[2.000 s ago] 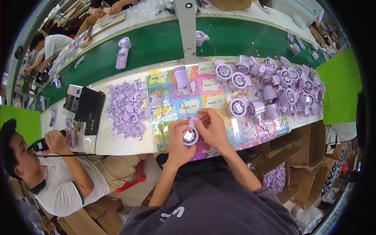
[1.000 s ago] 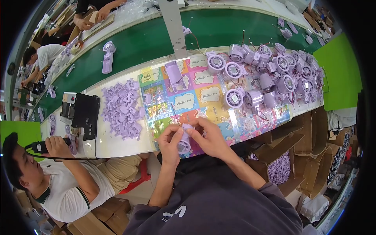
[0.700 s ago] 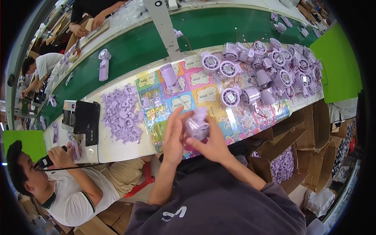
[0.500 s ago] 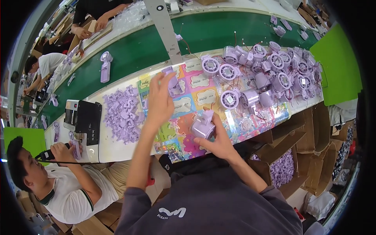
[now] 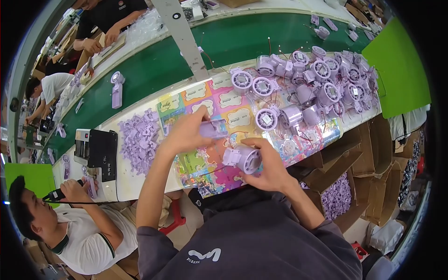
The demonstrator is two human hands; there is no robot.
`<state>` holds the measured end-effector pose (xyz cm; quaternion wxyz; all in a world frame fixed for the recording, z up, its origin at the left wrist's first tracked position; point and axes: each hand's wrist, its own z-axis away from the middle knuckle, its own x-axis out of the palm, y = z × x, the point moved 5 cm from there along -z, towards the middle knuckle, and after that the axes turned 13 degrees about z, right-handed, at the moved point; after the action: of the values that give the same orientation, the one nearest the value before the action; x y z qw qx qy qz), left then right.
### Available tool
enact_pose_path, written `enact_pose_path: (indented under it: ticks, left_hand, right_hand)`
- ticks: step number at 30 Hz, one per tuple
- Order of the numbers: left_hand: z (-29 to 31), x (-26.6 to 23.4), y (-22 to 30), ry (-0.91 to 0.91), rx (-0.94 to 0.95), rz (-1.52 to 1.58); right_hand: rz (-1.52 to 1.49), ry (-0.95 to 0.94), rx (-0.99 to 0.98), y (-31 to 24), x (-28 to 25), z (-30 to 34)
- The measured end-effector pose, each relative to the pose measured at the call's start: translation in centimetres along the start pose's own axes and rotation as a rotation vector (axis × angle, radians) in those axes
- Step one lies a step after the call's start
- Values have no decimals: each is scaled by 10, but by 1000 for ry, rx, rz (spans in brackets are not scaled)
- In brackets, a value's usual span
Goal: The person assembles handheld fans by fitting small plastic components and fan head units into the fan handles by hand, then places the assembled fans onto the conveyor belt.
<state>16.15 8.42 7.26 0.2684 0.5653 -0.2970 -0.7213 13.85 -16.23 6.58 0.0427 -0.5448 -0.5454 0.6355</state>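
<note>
Fan head (image 5: pixel 246 159) clamped in right hand (image 5: pixel 273 167) near table edge (image 5: pixel 211 190), casing (image 5: pixel 214 129) in left hand (image 5: pixel 185 132)

Lilac housing (image 5: pixel 245 159), green belt (image 5: pixel 154 63), multicoloured patchwork mat (image 5: pixel 237 116)

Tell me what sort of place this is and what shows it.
Probably a factory assembly line: what looks like a green conveyor belt runs behind the worktable, which bears a heap of similar round lilac housings and a pile of small lilac parts.

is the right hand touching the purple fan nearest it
Touching. The head view shows the right hand wrapped around the purple fan, fingers over its top, thumb below.
</note>
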Motion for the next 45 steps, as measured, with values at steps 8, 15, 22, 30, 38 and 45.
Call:
enact_pose_path:
  ticks: [8,15,22,30,38,45]
  left_hand:
    - [40,12,32,-104,30,135]
    - [51,17,44,-55,60,201]
    - [48,29,42,62,39,309]
    - [61,30,33,120,-57,563]
    - [53,-40,-40,606,-54,770]
    - [-37,-145,-181,982,-257,319]
  right_hand:
    - [355,35,-277,-23,-30,-21]
    - [601,-55,-325,-42,-29,-20]
    - [666,-8,-348,-41,-32,-23]
    - [630,-30,-358,-45,-27,-31]
    - [229,47,-80,-3,29,-25]
    - [337,211,-177,23,53,-12]
